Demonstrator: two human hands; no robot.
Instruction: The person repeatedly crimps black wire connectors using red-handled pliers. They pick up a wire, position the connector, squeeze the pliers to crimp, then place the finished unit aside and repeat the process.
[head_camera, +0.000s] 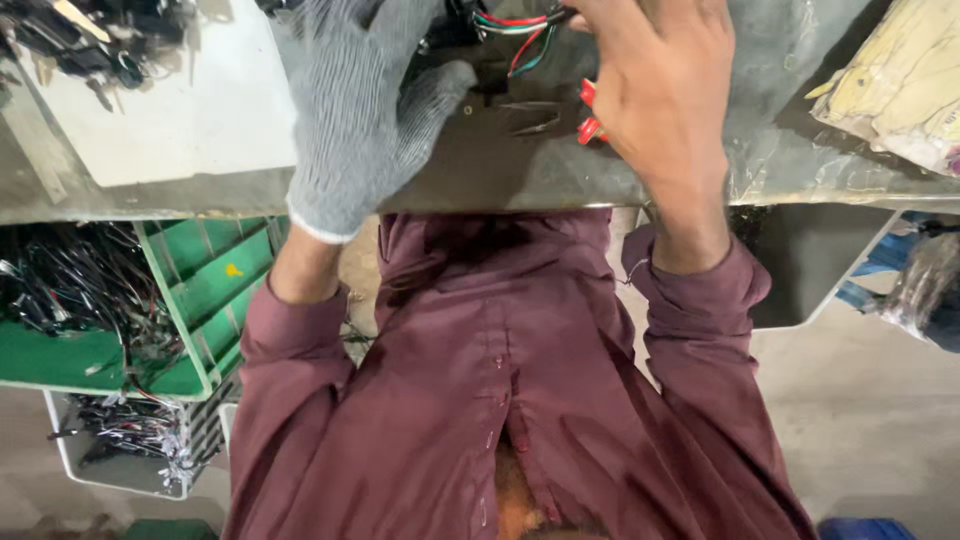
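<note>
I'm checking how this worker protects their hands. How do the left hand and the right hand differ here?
The left hand wears a grey knit glove; the right hand is bare. The left hand's fingers are spread over a dark part, while the right hand curls at the coloured wires, with red-handled pliers beside it. Both reach onto the metal bench from maroon sleeves.

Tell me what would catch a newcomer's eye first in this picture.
First, the two hands at the top: the left hand in a grey knit glove, the right hand bare, both on a bundle of red, green and black wires at the bench. Red-handled pliers lie just beside the right hand. Lower left, a green crate holds tangled black wiring.
</note>
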